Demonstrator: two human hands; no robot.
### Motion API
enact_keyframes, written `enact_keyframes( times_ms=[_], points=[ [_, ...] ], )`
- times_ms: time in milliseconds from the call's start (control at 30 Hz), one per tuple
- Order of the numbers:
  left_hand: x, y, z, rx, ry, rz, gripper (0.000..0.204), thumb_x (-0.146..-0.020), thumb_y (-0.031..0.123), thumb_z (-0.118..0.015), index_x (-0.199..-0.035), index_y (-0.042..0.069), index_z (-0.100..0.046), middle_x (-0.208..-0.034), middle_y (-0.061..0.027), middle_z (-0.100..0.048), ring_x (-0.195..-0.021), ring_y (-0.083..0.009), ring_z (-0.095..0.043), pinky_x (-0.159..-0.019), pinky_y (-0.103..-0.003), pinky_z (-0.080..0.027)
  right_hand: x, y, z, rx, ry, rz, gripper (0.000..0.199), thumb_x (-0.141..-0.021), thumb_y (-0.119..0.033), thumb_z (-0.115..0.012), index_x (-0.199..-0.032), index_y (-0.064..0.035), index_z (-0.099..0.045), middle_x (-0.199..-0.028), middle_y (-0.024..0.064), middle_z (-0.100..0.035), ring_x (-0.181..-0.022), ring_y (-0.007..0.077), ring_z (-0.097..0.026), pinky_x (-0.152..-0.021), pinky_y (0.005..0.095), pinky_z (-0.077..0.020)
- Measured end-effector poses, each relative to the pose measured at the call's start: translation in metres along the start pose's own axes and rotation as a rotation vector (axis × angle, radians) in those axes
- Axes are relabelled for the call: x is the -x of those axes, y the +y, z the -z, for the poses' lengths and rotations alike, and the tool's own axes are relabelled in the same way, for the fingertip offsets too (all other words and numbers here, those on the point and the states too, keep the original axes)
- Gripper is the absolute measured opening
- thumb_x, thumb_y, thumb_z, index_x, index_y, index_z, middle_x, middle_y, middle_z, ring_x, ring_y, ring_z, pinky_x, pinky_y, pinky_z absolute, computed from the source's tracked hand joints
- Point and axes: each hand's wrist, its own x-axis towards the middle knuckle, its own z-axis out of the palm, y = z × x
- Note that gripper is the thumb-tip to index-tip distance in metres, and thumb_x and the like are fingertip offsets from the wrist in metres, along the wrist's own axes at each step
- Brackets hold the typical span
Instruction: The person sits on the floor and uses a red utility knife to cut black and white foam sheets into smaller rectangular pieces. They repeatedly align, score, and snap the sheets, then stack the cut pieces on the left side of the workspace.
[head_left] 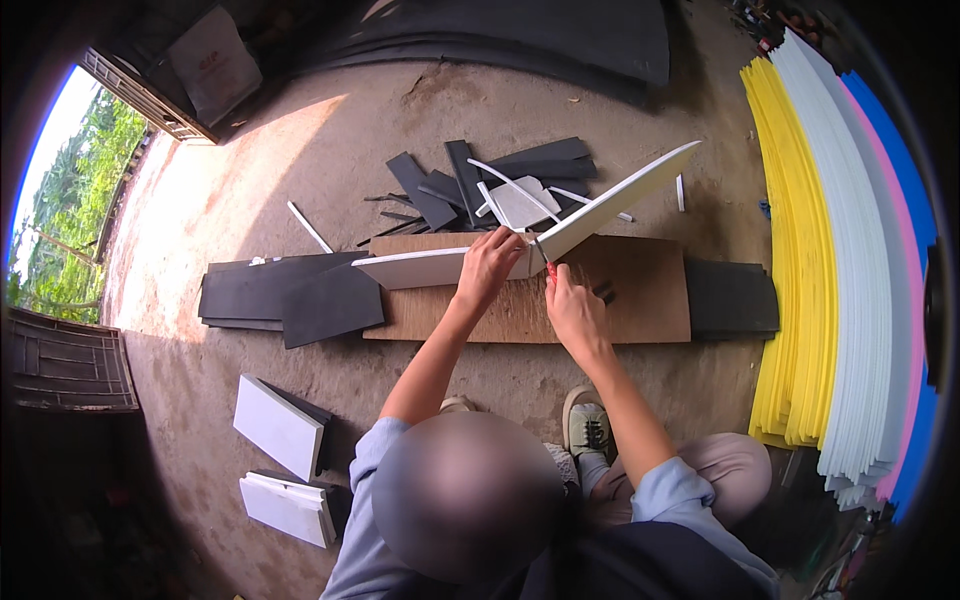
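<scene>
My left hand (488,265) is closed on the edge of a white foam board (615,205), near where it bends into a wide V. One wing of the board rises to the right; the other lies low to the left. A red-handled knife (551,270) is gripped in my right hand (577,312), its blade against the board at the bend. Both hands work above a brown wooden board (640,305) lying on the floor. The exact contact of my left fingertips is too small to make out.
Black foam sheets (335,300) lie at the wooden board's left end, more (730,300) at its right. Beyond are black offcuts (425,190) and white strips (310,228). White foam pieces (280,425) sit at lower left. Yellow sheets (795,270) stand stacked at right.
</scene>
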Motion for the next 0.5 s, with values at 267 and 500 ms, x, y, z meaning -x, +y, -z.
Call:
enact_keyframes(
  times_ms=[267, 500],
  points=[
    [0.005, 0.003, 0.001, 0.038, -0.015, 0.026, 0.010, -0.073, 0.008, -0.063, -0.081, 0.005, -0.059, -0.082, -0.0065, -0.055, -0.076, -0.0264, -0.059, -0.066, -0.035, -0.049, 0.005, -0.003, -0.006, 0.066, -0.038, -0.019, 0.019, -0.090, -0.026, -0.042, -0.094, -0.0074, -0.042, -0.058, 0.0186, -0.059, -0.057, 0.0360, -0.061, -0.048, 0.0458, -0.0480],
    [0.004, -0.001, -0.005, 0.028, 0.000, -0.006, 0.010, -0.073, 0.011, -0.064, -0.079, 0.006, -0.057, -0.079, -0.0063, -0.053, -0.076, -0.0250, -0.056, -0.067, -0.036, -0.046, 0.000, -0.007, -0.015, 0.078, -0.047, -0.054, 0.019, -0.089, -0.022, -0.045, -0.092, -0.0033, -0.043, -0.058, 0.0195, -0.059, -0.057, 0.0364, -0.061, -0.050, 0.0457, -0.0495]
  ],
)
